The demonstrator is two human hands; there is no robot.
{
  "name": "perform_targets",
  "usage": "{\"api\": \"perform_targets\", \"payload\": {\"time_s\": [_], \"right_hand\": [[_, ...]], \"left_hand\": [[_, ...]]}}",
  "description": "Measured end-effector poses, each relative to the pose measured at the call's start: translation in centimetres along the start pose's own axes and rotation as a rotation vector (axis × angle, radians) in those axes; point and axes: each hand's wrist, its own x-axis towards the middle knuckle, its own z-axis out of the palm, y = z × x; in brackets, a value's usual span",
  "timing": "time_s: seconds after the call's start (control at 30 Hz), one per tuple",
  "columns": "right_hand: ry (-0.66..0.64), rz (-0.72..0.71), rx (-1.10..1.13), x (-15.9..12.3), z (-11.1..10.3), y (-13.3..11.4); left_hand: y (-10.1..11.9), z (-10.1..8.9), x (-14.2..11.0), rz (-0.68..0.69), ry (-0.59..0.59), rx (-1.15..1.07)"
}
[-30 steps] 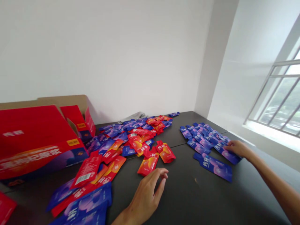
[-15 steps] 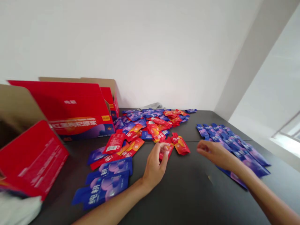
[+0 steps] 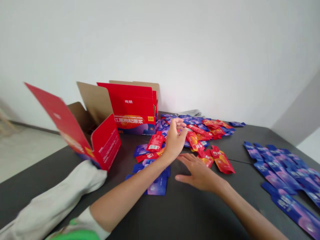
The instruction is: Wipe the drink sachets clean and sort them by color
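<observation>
My left hand [image 3: 176,138] hovers over the near side of a heap of red and blue pouches, its fingers loosely bent and apart. I see nothing held in it. Lower and to its right, my right hand [image 3: 196,171] has its fingers stretched out and spread, with nothing in its grasp. Just beyond its knuckles lies a red pouch [image 3: 207,158], and another red pouch [image 3: 222,160] is to the right of that. Left of the right hand, blue pouches [image 3: 157,185] lie overlapping, partly covered by my left forearm. A red pouch with a barcode [image 3: 155,141] rests behind them.
Blue pouches [image 3: 277,166] lie in overlapping rows at the right of the dark table [image 3: 190,216]. An open red carton [image 3: 107,143] stands at the left, and another red carton [image 3: 132,110] stands behind it. White cloth [image 3: 57,196] lies at the front left. The wall bounds the back.
The view has turned left, showing more of the open carton. My right hand has left the blue rows for the middle and spread its fingers. My left hand has moved over the heap.
</observation>
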Motion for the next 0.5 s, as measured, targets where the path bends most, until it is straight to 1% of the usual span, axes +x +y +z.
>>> {"api": "perform_targets", "payload": {"time_s": [0.07,0.13,0.2,0.23,0.3,0.4,0.5], "right_hand": [[-0.005,-0.014,0.029,0.9,1.9,-2.6],[0.024,0.041,0.014,2.1,3.8,-4.6],[0.071,0.110,0.005,3.0,5.2,-5.9],[0.090,0.127,0.013,3.4,5.6,-6.2],[0.111,0.128,0.057,3.5,5.7,-6.2],[0.126,0.171,0.146,2.8,4.8,-5.1],[0.061,0.261,0.289,1.2,3.4,-3.1]], "left_hand": [[0.8,-0.9,1.3,0.030,0.033,-0.007],[1.2,-1.7,2.3,0.047,0.062,-0.022],[1.4,-2.2,2.8,0.049,0.073,-0.039],[1.4,-2.4,2.9,0.047,0.071,-0.044],[1.3,-2.5,3.0,0.038,0.062,-0.048],[1.2,-2.4,2.8,0.006,0.047,-0.040],[1.3,-2.0,2.4,-0.011,0.005,-0.012]]}}
